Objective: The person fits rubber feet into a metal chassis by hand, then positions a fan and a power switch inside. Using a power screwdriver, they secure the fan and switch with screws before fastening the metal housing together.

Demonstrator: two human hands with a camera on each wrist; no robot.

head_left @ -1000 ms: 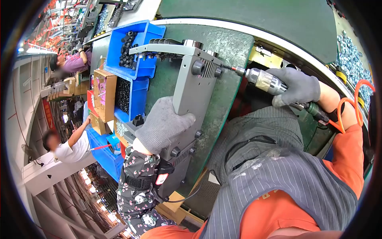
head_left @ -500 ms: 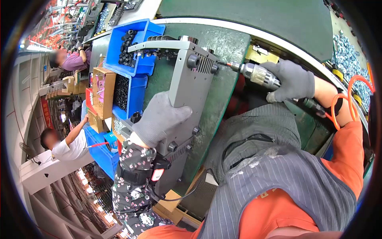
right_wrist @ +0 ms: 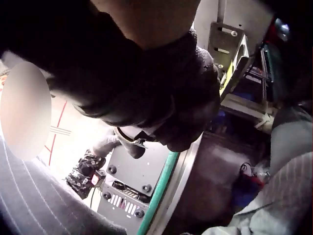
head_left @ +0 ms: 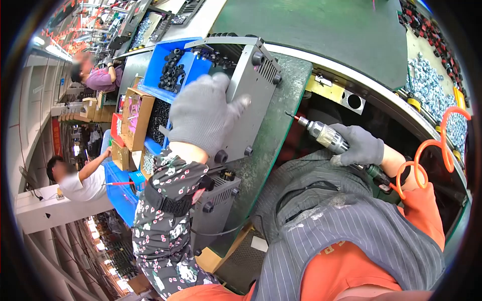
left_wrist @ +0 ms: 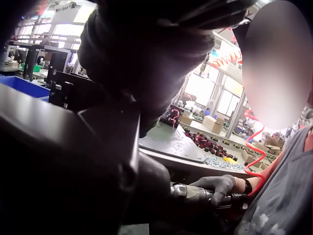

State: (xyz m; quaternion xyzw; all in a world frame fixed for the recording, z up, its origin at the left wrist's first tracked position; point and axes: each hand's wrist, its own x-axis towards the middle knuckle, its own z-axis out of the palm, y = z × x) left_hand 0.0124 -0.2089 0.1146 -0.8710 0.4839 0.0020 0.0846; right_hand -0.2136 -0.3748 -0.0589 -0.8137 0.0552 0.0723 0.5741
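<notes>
1. On the green surface, we find the grey housing standing just beside a blue bin.
2. We see the left hand pressing its panel, fingers nearly straight, gripping nothing.
3. We see the right hand, fingers wrapped round the air screwdriver, bit clear of the housing.

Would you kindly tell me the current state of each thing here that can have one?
left hand, gloved, laid flat on the grey case.
right hand, gloved, gripping the air screwdriver.
air screwdriver, bit apart from the case.
grey case, resting on the green mat.
blue bin, open, holding black parts.
orange hose, coiled.
</notes>
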